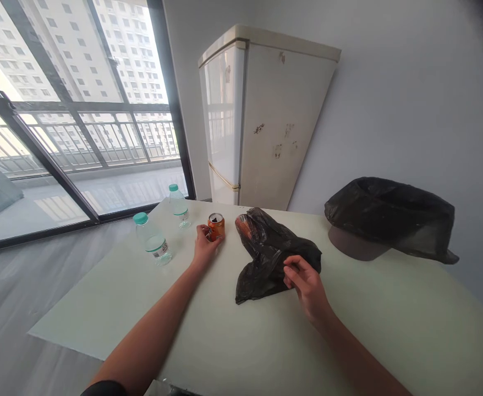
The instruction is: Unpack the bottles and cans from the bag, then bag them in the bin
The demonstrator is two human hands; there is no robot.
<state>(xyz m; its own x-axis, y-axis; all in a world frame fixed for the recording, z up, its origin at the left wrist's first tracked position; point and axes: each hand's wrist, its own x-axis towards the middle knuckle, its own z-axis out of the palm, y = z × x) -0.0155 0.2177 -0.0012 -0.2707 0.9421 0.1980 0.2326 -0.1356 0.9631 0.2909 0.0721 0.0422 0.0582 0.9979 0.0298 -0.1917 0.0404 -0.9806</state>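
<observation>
On the white table, my left hand (pixel 206 243) is closed around the lower part of an orange drink can (pixel 215 226). The can stands upright with its top facing up. To its right lies a crumpled black plastic bag (pixel 266 253), and something reddish-orange shows at its far left end. My right hand (pixel 303 283) is over the near right part of this bag, fingers curled and pinched against the plastic. Exactly how much of the bag is between the fingertips is hard to see.
Two clear bottles with green caps, a nearer one (pixel 154 242) and a farther one (pixel 179 206), stand left of the can. At the right a bin (pixel 355 243) lined with a black bag (pixel 390 214) sits on the table (pixel 113 297). Behind is a white refrigerator (pixel 283 121).
</observation>
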